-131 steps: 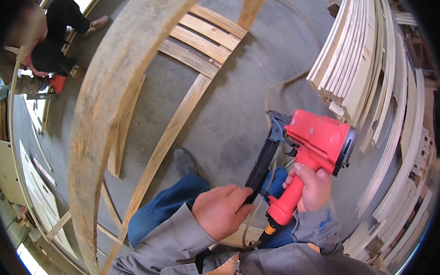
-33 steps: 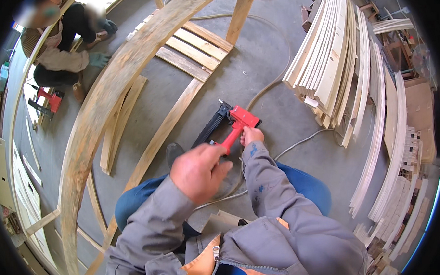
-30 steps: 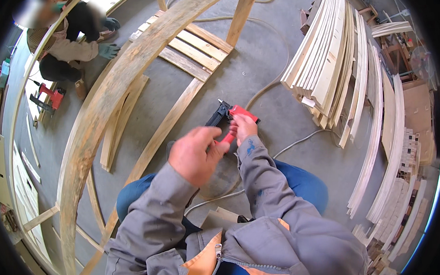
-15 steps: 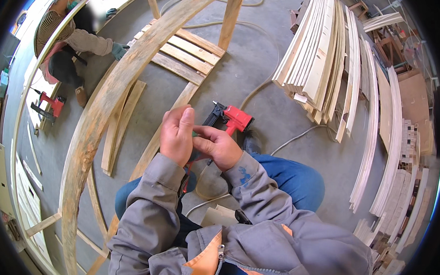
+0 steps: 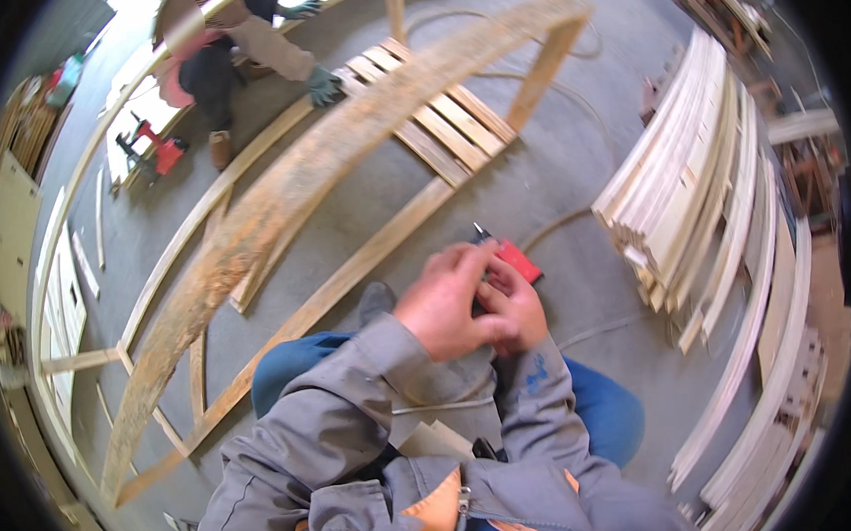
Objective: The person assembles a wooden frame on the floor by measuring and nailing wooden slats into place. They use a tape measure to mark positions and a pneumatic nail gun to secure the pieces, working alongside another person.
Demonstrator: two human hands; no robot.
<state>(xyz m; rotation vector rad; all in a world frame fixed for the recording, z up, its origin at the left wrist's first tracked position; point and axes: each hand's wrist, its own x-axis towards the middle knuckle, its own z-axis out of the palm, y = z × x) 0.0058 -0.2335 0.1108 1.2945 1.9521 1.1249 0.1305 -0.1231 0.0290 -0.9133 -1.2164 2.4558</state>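
Since the frame half a second ago, both hands are sitting closer together over the red nail gun, covering more of it, and the view is showing more of the worker at the top. Only a small red corner and a dark metal tip of the nail gun are showing past the fingers, low above the concrete floor and in front of the blue-trousered knees. The left hand is lying on top, fingers curled over the tool and over the right hand, which is tucked beneath and wrapping the body of the gun; the two hands are pressing against each other. A thin hose is trailing across the floor just beside them. To the left, a long curved wooden beam is arching over a slatted wooden frame. Stacks of curved pale boards are lying to the right. Another person's gloved hand is resting on the frame at the top, near a second red tool.
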